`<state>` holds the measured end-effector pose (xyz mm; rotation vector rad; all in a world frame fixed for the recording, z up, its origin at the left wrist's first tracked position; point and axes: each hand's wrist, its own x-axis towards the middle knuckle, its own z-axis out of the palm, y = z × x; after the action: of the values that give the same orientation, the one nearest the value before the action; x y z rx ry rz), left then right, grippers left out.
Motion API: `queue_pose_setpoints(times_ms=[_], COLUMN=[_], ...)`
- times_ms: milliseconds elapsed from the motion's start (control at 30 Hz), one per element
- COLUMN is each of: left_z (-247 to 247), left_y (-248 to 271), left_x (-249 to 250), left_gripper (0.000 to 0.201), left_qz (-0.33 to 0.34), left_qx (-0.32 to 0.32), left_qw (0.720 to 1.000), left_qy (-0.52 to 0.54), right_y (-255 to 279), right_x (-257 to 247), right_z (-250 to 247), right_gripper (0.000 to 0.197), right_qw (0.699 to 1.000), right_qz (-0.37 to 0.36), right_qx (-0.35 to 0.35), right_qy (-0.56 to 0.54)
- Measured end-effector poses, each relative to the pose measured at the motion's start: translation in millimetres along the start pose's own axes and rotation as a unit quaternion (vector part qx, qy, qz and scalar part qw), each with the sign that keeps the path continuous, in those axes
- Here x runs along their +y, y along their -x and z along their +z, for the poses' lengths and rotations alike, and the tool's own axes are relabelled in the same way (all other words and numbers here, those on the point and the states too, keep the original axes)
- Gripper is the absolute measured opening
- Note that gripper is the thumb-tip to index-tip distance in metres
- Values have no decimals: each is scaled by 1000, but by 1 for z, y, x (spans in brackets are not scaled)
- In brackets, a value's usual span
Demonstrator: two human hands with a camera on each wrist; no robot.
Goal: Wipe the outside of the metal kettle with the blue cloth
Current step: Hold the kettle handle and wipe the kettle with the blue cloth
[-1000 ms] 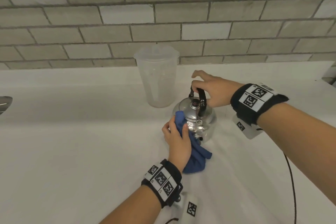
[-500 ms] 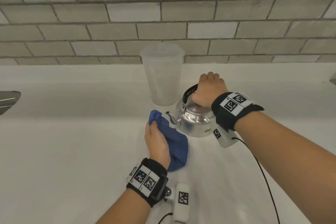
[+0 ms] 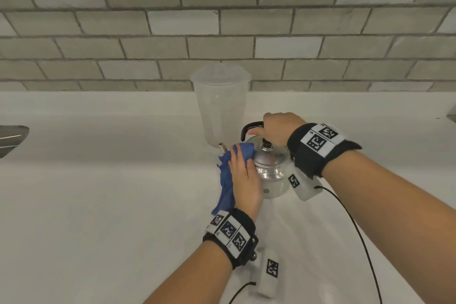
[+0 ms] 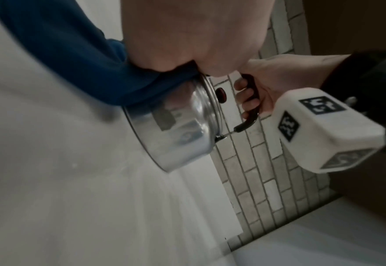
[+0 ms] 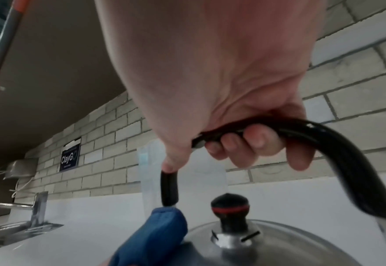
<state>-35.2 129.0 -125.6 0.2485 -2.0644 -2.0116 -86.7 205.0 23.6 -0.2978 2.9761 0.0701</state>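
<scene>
Translucent plastic jug (image 3: 220, 111), tiled wall (image 3: 148, 20)

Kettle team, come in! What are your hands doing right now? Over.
Left hand holds blue cloth against kettle side. Right hand grips black handle. Plastic jug behind, not blocking.
</scene>
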Motion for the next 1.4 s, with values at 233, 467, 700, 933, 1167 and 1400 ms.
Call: queue_pose_setpoints(times_ms=[233, 467, 700, 933, 1167, 1400], left_z=[11, -38, -122, -156, -185, -268], left_y=[60, 62, 15, -18, -51, -77], left_x=[8, 47, 79, 95, 114, 67], left_gripper=[50, 15, 35, 29, 67, 62], left_qz=[2, -58, 35, 146, 76, -26], left_qx=[-115, -59, -104, -92, -119, 5], left_qw=[992, 996, 993, 905, 977, 911], left_qy=[-48, -41, -54, -389, -159, -412], right_y=[7, 6, 4, 4, 10, 7], right_x=[-3, 8, 9, 12, 24, 28], right_z=[4, 12, 14, 19, 31, 37], right_gripper=[55, 53, 52, 50, 34, 27], right_qw=[999, 996, 994, 992, 969, 951], right_qz=[27, 47, 58, 47, -28, -43], right_qx=[44, 72, 79, 103, 173, 199], right_qy=[12, -31, -41, -62, -174, -234])
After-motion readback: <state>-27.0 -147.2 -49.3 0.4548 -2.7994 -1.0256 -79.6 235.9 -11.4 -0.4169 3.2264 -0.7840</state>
